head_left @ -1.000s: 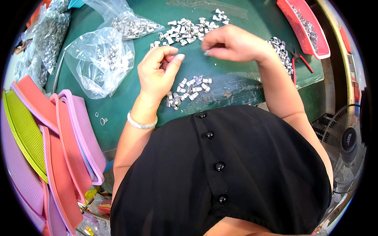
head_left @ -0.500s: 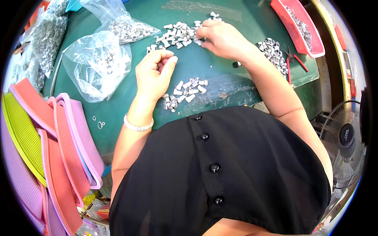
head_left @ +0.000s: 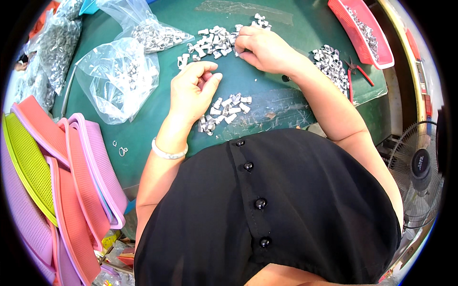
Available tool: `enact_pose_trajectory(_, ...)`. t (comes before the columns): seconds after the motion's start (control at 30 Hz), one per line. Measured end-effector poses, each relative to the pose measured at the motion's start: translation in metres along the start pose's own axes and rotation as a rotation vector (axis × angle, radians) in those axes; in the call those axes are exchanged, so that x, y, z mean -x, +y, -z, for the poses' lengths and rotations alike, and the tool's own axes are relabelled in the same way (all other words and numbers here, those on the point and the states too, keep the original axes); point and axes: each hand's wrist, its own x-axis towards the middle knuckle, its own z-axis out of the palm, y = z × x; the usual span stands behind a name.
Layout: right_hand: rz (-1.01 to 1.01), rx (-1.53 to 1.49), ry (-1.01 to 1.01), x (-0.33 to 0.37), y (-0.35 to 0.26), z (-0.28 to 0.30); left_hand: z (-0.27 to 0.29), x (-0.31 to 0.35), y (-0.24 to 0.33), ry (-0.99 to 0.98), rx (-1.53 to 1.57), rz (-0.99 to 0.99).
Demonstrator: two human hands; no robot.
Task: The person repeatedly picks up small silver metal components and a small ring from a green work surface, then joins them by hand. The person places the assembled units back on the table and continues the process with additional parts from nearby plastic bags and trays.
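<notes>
Small silvery metal clips lie in a loose pile (head_left: pixel 217 40) on the green tabletop. At the pile's right edge, my right hand (head_left: pixel 267 50) reaches down with its fingers bent together, the tips among the clips. Whatever it pinches is hidden. Closer to me and to the left, my left hand (head_left: pixel 193 90) hovers with curled fingers and the thumb near the forefinger; I cannot make out anything in it. A smaller group of clips (head_left: pixel 229 109) lies between my left hand and my body. Another heap (head_left: pixel 330 66) is by my right forearm.
Clear plastic bags (head_left: pixel 119 78) with clips stand at left. Stacked pink, purple and green plastic baskets (head_left: pixel 86 176) crowd the left side. Red-handled pliers (head_left: pixel 358 74) lie at right, beside a pink basket (head_left: pixel 338 14) of metal parts. A fan (head_left: pixel 420 164) stands at far right.
My left hand has shifted slightly right and toward me, its thumb and forefinger a little farther apart. My right hand has moved slightly left along the pile, uncovering more clips behind it.
</notes>
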Motion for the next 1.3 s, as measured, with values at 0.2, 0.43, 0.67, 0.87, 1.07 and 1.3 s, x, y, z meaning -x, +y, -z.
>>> enact_pose_trajectory(0.2, -0.152, -0.489, -0.166, -0.004, -0.015, 0.013, -0.004, 0.0, 0.005, -0.018, -0.01, 0.003)
enact_pose_trajectory(0.43, -0.276, -0.86, -0.247, -0.004, -0.028, 0.008, -0.007, 0.0, 0.004, -0.019, -0.034, -0.145)
enact_pose_trajectory(0.67, -0.287, -0.99, -0.215, -0.002, -0.031, 0.01, -0.006, 0.001, 0.009, 0.017, -0.026, -0.135)
enact_pose_trajectory(0.87, -0.254, -1.054, -0.208, 0.001, -0.025, -0.003, -0.005, 0.001, 0.01, 0.019, -0.098, -0.182)
enact_pose_trajectory(1.07, -0.247, -1.051, -0.235, 0.002, -0.024, -0.004, -0.005, 0.001, 0.009, 0.022, -0.067, -0.19)
enact_pose_trajectory(1.3, -0.245, -1.071, -0.273, 0.002, -0.025, -0.003, -0.004, 0.001, 0.008, 0.019, -0.079, -0.176)
